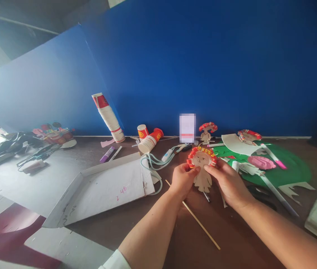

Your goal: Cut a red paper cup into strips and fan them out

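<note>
Between my two hands is a paper figure (202, 181) with a drawn face and a ruffled red-and-yellow rim around its head. My left hand (183, 178) pinches its left side just below the rim. On the opposite side, the thumb of my right hand (228, 181) presses on the figure's front, its other fingers behind. Under my left wrist a thin wooden stick (201, 226) lies slantwise on the brown table. Beneath the figure's lower edge pokes a dark-tipped, slim object (207, 197), mostly hidden.
A white cardboard tray (105, 186) lies left, beside a pale cable (158, 163). Paper cups stand in a tall stack (109, 117) near the blue partition (203, 63). Right, a green sheet (289, 160) carries markers and paper scraps. Two similar figures, one upright (207, 132), are behind.
</note>
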The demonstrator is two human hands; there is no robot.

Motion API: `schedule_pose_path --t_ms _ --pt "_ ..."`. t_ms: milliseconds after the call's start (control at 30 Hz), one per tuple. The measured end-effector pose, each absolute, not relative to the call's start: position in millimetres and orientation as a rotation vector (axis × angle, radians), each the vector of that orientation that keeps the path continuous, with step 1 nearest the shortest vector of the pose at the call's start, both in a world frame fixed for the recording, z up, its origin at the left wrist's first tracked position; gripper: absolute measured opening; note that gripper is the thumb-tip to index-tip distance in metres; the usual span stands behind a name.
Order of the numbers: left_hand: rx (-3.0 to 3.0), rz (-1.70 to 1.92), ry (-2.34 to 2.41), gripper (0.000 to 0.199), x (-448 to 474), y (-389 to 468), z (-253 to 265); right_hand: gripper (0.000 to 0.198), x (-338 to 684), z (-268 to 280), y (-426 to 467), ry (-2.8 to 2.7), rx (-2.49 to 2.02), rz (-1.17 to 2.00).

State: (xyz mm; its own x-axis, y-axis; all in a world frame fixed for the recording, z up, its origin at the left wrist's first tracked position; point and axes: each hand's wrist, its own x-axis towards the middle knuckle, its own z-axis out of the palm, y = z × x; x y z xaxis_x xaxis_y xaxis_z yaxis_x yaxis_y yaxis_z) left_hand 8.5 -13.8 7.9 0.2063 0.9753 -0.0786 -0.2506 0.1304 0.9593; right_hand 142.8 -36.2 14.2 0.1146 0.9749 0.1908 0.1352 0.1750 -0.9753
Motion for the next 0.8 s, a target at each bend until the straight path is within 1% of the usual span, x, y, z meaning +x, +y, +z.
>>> schedule_pose_path --t_ms 100,233,367,600,800 --pt "1.050 1.090 0.893 0.032 8 -11 2 0.025 142 15 -35 -1.122 -1.164 1.054" --pt "1.062 1.049 0.842 0.033 6 -8 -2 0.023 142 12 -34 -1.133 -1.271 0.959" --pt "0.992 1.014 0.804 0.043 4 -8 4 0.024 145 7 -33 -1.151 -1.337 0.912" --pt "0.970 1.017 0.824 0.050 4 -12 10 0.027 148 6 -33 -1.171 -1.399 0.862" --pt "0.944 1.118 0.922 0.043 5 -10 10 0.025 143 12 -35 -1.175 -1.443 0.842"
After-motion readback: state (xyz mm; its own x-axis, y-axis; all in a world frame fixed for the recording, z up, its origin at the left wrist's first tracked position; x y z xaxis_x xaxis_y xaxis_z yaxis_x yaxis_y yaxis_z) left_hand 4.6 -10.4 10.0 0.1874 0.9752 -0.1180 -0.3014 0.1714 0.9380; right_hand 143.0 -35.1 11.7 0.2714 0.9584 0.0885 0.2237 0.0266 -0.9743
